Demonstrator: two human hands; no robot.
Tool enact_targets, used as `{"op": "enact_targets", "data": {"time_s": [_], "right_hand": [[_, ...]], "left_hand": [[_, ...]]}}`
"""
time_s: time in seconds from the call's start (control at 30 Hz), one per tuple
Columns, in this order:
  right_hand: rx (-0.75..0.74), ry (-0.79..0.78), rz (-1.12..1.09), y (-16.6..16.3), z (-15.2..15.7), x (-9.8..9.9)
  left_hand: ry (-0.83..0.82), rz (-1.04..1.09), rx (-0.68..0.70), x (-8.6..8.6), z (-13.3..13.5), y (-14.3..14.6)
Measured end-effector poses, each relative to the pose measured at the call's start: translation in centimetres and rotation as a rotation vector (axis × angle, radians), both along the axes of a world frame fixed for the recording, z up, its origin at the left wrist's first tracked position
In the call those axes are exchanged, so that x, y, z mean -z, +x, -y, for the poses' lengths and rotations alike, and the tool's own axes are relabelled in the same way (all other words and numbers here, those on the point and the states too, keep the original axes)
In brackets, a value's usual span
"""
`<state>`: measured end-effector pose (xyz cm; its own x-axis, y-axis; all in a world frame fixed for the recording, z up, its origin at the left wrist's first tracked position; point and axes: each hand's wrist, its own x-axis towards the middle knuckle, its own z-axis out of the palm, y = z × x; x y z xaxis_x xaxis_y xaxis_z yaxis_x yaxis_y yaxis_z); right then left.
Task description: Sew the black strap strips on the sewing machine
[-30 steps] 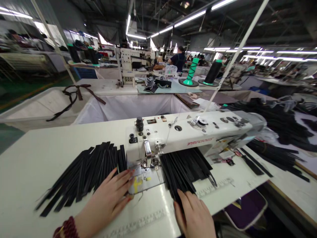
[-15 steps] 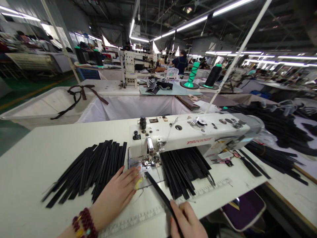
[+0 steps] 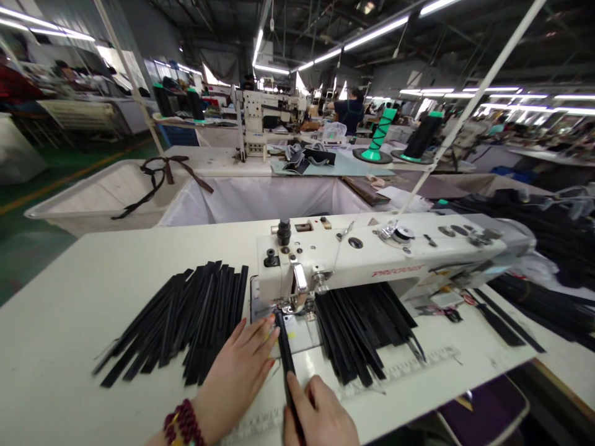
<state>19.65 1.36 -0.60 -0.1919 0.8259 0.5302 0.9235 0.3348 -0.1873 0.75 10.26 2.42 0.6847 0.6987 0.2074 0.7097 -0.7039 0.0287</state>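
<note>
A narrow black strip [image 3: 286, 353] runs from my right hand up to the presser foot [image 3: 292, 303] of a white sewing machine [image 3: 348, 263]. My right hand [image 3: 320, 412] is closed around the strip's near part, thumb and fingers pinching it. Flat on the machine bed lies my left hand [image 3: 239, 371], fingers stretched out, its fingertips at the strip's left edge beside the foot. Left of it, a fanned pile of black strips [image 3: 181, 322] rests on the table. More black strips [image 3: 357, 328] lie under the machine arm.
A ruler scale [image 3: 418, 365] runs along the table's front. Small scissors [image 3: 446, 313] lie right of the machine. Behind stand a white-lined bin [image 3: 260, 201], thread cones [image 3: 381, 136] and another sewing machine [image 3: 255, 124]. A person [image 3: 349, 114] stands farther back.
My right hand has moved left and the strip's far end has advanced to the presser foot. The left hand's fingertips are now beside the strip. The whole view has shifted slightly.
</note>
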Motion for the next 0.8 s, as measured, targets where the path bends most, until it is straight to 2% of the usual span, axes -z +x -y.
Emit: {"op": "enact_targets", "data": {"time_s": [0.17, 0.43, 0.67, 0.8], "right_hand": [[0.028, -0.054, 0.004, -1.3, 0.0, 0.4], [0.024, -0.080, 0.038, -0.9, -0.1, 0.7], [-0.018, -0.103, 0.010, -0.5, -0.4, 0.1], [-0.036, -0.062, 0.005, -0.7, -0.4, -0.2]], "left_hand": [[-0.039, -0.061, -0.018, 0.0, -0.7, 0.3], [-0.048, -0.147, -0.056, -0.1, -0.5, 1.2], [-0.038, -0.170, -0.072, -0.2, -0.6, 1.4], [-0.005, -0.143, -0.070, 0.0, -0.6, 1.1]]}}
